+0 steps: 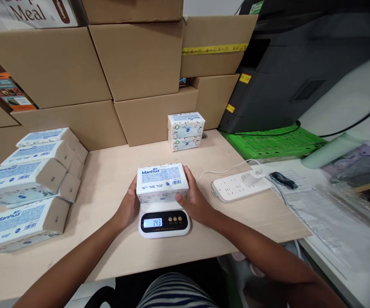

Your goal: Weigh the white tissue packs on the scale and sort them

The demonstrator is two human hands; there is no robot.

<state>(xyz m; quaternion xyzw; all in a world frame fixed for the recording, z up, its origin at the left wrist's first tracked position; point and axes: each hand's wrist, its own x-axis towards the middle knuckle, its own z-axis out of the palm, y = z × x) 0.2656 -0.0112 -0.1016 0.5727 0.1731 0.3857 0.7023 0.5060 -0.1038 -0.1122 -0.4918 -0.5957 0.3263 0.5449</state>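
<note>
Hands (161, 205) clamp both ends of a tissue pack (162, 182), apparently resting on the scale (165, 223).

"What lay in front of you?"

"A digital scale (165, 230) stood on the table (114, 261), with one tissue pack (162, 182) on it, between my left hand (129, 204) and my right hand (198, 199)."

"And to the sides?"

"I had the large pile of packs (21, 179) on my left and a power strip (226, 188) on my right."

"Behind the scale?"

"Two stacked packs (186, 130), before the cardboard boxes (146, 60). The printer (287, 81) stood right of those boxes, a plastic crate (265, 144) at its foot."
</note>
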